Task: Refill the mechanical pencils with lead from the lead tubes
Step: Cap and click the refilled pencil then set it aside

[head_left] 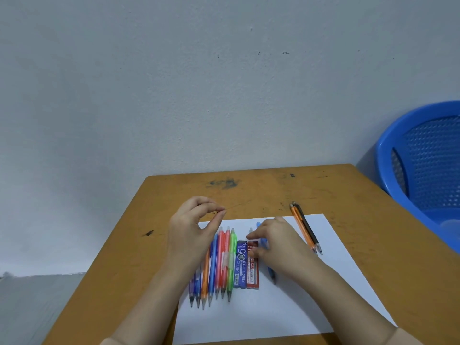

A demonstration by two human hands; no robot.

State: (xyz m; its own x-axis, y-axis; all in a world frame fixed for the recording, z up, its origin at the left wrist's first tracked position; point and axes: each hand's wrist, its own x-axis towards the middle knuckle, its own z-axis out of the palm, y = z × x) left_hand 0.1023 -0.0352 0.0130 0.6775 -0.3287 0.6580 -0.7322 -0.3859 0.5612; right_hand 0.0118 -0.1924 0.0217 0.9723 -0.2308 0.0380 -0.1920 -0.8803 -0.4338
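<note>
On the wooden table (174, 245) lay a white sheet (311, 295), and on it we saw the row of pencils (219, 265) beside two lead tubes (241, 265), all lengthwise, pencil tips toward the person. The right hand (281, 245) curled its fingers round the blue pencil (271, 273) — its long axis ran near-to-far, cap end away. The left hand (191, 232) pinched a single lead (236, 206) pointing rightward, just beyond and left of that cap end — the gap, we judged, the coming move had to close.

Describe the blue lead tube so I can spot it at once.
On the wooden table lies a white sheet with a row of coloured pencils. Just right of the green pencil lies the blue lead tube: flat, boxy, printed PENCIL LEAD, unlike the red tube beside it.
</note>
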